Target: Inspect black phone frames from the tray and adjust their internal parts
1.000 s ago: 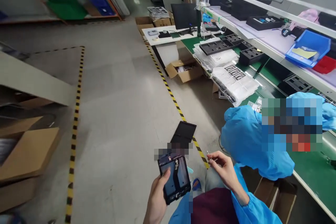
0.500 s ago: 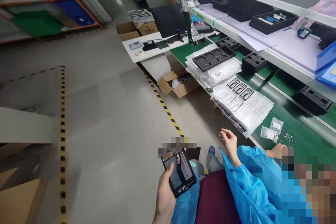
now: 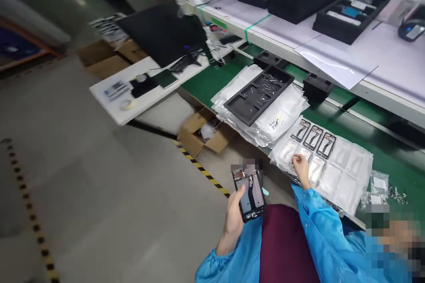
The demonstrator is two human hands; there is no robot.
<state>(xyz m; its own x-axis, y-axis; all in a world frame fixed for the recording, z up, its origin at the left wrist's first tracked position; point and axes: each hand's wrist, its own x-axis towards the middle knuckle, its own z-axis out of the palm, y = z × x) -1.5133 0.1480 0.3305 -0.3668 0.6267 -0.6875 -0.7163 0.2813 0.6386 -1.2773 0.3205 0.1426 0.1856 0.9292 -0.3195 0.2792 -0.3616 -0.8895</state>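
Observation:
My left hand (image 3: 235, 212) grips an opened smartphone (image 3: 250, 199), its bare inner side facing up with a dark strip down the middle. The phone is held in front of my body, off the bench edge. My right hand (image 3: 302, 169) reaches over the white plastic tray (image 3: 341, 185), fingertips pinched together. Whatever is between those fingertips is too small to make out. In the tray's far row, several phone frames (image 3: 312, 138) lie in moulded pockets. Pockets nearer my right hand are partly hidden by it.
A black foam tray (image 3: 241, 106) with small metal parts sits on stacked white trays (image 3: 229, 82). Small plastic bags (image 3: 379, 184) and loose parts lie on the green bench at right, beside a co-worker. A shelf (image 3: 282, 37) overhangs the bench. An open carton (image 3: 191, 137) stands below.
My right hand has moved forward from beside the bench edge to over the white tray. The phone stays in my left hand, now more upright. The view has turned right and closer to the bench.

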